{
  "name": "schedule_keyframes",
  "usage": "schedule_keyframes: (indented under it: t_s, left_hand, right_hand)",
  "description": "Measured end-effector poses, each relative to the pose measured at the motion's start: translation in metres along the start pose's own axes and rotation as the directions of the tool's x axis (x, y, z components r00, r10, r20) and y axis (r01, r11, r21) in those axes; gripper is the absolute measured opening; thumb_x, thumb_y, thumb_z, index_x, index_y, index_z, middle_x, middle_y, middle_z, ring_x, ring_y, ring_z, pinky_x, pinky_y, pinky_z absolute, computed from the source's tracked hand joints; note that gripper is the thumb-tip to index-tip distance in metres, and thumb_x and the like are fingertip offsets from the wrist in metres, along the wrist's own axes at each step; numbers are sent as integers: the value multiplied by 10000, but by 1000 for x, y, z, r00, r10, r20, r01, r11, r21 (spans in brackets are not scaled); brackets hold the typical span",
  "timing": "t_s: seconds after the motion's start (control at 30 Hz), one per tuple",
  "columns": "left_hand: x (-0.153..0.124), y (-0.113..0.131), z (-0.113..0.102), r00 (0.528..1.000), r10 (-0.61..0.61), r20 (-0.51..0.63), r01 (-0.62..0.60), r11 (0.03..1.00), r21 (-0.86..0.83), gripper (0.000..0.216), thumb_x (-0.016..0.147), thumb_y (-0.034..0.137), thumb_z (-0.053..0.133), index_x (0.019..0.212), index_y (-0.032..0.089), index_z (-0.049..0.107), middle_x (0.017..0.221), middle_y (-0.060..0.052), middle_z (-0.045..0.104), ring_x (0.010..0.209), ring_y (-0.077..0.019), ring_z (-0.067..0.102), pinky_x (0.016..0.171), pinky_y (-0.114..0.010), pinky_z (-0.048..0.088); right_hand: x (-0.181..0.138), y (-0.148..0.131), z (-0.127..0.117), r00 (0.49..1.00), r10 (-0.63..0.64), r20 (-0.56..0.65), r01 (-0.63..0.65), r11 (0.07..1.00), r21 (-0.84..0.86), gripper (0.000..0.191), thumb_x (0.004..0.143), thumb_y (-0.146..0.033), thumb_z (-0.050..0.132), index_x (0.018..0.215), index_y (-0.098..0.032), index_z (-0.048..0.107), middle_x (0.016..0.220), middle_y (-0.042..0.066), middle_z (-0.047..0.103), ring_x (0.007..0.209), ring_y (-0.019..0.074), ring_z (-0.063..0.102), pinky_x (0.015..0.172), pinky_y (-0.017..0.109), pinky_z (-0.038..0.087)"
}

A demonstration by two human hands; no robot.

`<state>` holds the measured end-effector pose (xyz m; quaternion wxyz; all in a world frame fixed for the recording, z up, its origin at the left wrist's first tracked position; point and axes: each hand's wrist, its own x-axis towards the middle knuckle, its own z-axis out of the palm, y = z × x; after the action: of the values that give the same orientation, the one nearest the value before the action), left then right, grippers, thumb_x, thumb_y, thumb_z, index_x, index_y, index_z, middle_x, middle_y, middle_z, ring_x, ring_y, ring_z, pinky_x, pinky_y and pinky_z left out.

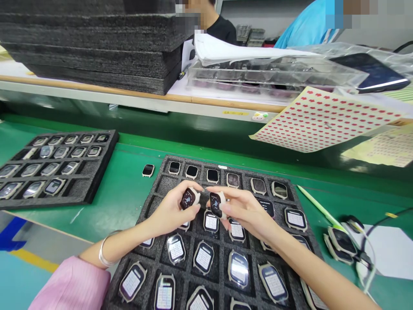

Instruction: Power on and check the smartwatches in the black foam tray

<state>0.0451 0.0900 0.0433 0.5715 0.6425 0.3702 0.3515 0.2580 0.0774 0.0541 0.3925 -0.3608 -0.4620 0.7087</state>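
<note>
My left hand (169, 212) is closed around a small white watch body (189, 198) with a dark lit screen. Beside it, my right hand (247, 209) pinches a second watch body (216, 203), its screen tilted toward me. Both hands hover over a black foam tray (222, 258) whose pockets hold several watch bodies, most with white lit screens, some dark in the far row. A silver bangle sits on my left wrist above a pink sleeve.
A second foam tray (80, 189) with watch bodies lies at left. One loose watch body (148, 170) rests on the green mat. Two more (338, 245) with cables lie at right, near a red-dotted sticker sheet (319, 120). Stacked foam (97, 43) and two people sit behind.
</note>
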Motion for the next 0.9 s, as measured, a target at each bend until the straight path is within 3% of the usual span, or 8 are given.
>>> schedule_keyframes:
  t_s: [0.37,0.53,0.67,0.77,0.9]
  left_hand:
    - [0,-2,-4,999,37,-38,-36,999,17,283,805,153,568,1081,199,530,864,-2,511,740,-149,475,647,-239,379]
    - [-1,0,-4,997,55,-45,-55,998,8,304,805,156,587,1100,203,531,824,12,501,694,-137,462,630,-234,385]
    - [0,-2,-3,999,20,-51,-20,1000,6,301,796,138,583,1087,202,541,977,-28,544,792,-154,506,646,-238,406]
    - [1,-4,-2,999,4,-47,-6,999,-45,328,803,181,619,1120,205,537,1040,-44,554,824,-160,530,641,-237,428]
    - [4,-3,-2,997,-72,-11,67,969,-238,449,776,182,651,1196,206,495,987,-31,565,754,-138,559,624,-244,475]
  right_hand:
    - [-3,-2,-2,1000,-26,10,27,999,-38,383,801,-270,745,1167,-170,685,738,29,657,450,100,579,416,206,462]
    - [-5,-4,-2,1000,-21,17,22,999,-37,428,796,-300,751,1197,-173,669,850,67,683,448,100,576,415,225,461]
    - [-4,-1,-1,1000,-4,-3,4,1000,-28,446,800,-296,747,1215,-162,656,803,50,664,466,104,573,433,231,458]
    - [-2,0,-1,1000,13,-15,-13,1000,1,447,822,-280,725,1245,-173,628,773,30,645,518,114,585,467,228,456]
    - [0,1,-1,998,54,20,-56,996,73,406,857,-277,672,1247,-186,598,943,84,671,596,121,596,510,235,464]
